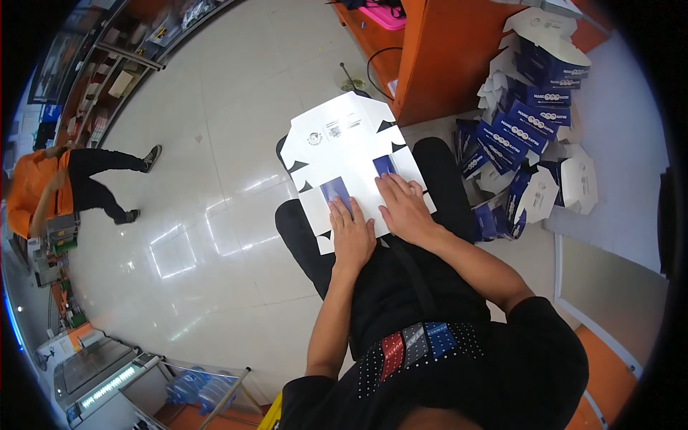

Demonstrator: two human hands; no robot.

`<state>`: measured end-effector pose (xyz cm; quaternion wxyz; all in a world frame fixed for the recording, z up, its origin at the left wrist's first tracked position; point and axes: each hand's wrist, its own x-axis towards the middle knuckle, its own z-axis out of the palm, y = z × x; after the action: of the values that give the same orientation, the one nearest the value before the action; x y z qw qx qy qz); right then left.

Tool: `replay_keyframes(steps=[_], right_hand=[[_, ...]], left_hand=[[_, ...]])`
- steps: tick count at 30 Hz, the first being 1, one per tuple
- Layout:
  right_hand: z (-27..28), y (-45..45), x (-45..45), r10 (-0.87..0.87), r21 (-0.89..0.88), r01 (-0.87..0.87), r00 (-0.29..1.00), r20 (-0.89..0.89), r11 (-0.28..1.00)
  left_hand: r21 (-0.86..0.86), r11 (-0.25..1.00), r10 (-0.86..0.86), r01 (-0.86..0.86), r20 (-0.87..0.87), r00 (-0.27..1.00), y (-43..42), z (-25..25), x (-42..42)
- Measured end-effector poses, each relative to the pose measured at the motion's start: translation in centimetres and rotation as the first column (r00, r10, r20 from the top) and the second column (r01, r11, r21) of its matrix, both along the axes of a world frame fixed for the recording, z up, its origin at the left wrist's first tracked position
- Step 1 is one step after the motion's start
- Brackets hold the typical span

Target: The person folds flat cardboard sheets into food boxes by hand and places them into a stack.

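A flat white cardboard box blank (337,154) with cut flaps and slots lies across my lap. Two of its flaps are folded inward, showing blue printed faces, one blue flap (334,189) on the left and another blue flap (385,165) on the right. My left hand (351,233) rests flat with fingers stretched out, its fingertips on the left blue flap. My right hand (407,209) lies on the right side of the blank, fingers extended, tips at the lower edge of the right blue flap. Neither hand grasps anything.
To my right, a heap of folded blue and white boxes (516,132) is piled against the wall. An orange cabinet (437,61) stands ahead. On the left, a person in an orange shirt (39,183) walks near shelves. Water bottles (201,387) sit at lower left.
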<state>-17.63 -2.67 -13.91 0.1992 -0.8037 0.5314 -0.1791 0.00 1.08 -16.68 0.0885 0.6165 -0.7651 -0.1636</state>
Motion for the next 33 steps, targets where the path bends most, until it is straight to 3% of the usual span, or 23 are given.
replay_keyframes(steps=[4,7,11,15,18,22,26,33], right_hand=[[-0.9,-0.4,0.0,-0.069,0.143,0.011,0.91,0.409,0.99],[-1.6,-1.2,-0.1,-0.081,0.175,0.024,0.941,0.328,0.984],[-2.9,-1.3,0.6,0.06,0.139,-0.072,0.994,0.089,0.988],[-3.2,-2.2,0.9,-0.107,0.24,0.019,0.927,0.36,0.971],[-3.9,-2.0,1.3,-0.008,0.157,-0.019,0.985,0.173,0.987],[-3.1,-2.2,2.6,0.032,0.171,-0.028,0.999,-0.022,0.985],[-3.5,-2.8,3.2,-0.037,0.097,0.033,0.998,0.048,0.995],[-1.4,1.4,-0.4,0.075,0.183,-0.074,0.997,0.003,0.98]], left_hand=[[-0.013,1.0,-0.004,0.004,0.014,1.0,0.0,0.4,-0.1],[-0.01,1.0,-0.008,0.008,0.014,1.0,0.0,0.4,-0.2],[-0.013,1.0,-0.013,0.014,0.021,1.0,0.0,0.3,-0.1],[0.001,1.0,-0.007,0.007,0.011,1.0,0.0,0.4,0.1],[-0.012,1.0,-0.008,0.008,0.008,1.0,-0.1,0.6,-0.1],[-0.047,0.999,-0.011,0.013,0.039,0.999,0.1,0.2,-0.2],[-0.034,0.999,0.034,-0.032,0.036,0.999,-0.2,0.1,-0.7],[-0.055,0.974,0.227,-0.222,0.119,0.967,-2.0,-1.0,-3.3]])
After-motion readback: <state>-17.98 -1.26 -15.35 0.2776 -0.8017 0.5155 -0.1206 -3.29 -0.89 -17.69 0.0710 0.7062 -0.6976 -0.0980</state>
